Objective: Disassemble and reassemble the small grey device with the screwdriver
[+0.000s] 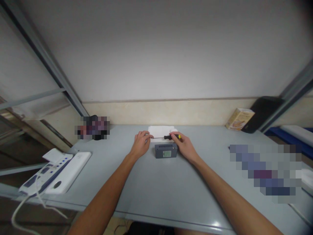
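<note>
A black and yellow screwdriver [167, 137] is held level by its handle in my right hand [183, 145], its shaft pointing left. My left hand [141, 143] has its fingertips closed at the tip end of the shaft; whether a small part is pinched there is too small to tell. Just below the screwdriver, between my hands, a dark grey box [166, 151] with slots along its top and a pale green label stands on the grey table [161, 186]. White paper [160, 130] lies behind it.
On the left lie a white power strip [49, 173] with cables and a long white device [70, 173]. A yellow carton [239, 119] and a black object [262, 112] stand at the back right. Blurred items sit at the back left and right.
</note>
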### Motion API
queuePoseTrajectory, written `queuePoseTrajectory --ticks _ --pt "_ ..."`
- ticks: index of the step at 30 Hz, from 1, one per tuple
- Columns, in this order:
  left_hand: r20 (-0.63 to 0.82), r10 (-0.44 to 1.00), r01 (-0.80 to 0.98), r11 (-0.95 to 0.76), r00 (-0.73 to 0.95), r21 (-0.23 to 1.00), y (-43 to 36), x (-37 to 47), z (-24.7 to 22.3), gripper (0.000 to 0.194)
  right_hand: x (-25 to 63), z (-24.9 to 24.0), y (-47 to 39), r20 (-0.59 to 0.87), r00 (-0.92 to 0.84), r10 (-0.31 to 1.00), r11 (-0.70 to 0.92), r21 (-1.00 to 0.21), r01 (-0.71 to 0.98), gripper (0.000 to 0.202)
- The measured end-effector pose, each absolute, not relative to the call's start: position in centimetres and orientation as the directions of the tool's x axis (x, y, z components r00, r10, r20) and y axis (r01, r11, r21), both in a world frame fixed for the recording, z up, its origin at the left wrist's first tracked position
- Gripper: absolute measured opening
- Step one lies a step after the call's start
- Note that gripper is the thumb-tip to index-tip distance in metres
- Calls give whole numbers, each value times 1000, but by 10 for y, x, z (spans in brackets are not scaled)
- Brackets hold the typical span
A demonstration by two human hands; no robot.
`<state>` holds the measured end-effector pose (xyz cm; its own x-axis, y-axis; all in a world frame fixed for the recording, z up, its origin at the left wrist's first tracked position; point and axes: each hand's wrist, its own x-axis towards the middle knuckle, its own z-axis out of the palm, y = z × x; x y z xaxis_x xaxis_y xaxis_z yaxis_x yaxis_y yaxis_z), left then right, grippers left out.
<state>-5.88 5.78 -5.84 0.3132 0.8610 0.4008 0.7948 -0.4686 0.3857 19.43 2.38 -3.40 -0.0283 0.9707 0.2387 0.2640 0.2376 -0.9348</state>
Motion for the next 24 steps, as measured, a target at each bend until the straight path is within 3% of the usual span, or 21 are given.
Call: queuePoseTrajectory --ticks 8,14,24 --pt "429 843 778 -495 323 388 53 -57 -52 23 205 -29 22 211 104 972 194 -969 152 52" --pt "485 810 739 -541 330 401 48 -56 -45 20 207 -33 24 169 81 982 167 -985 33 51" --pt "580 751 698 -598 315 395 48 -56 -46 7 204 -29 19 157 46 987 156 -988 16 51"
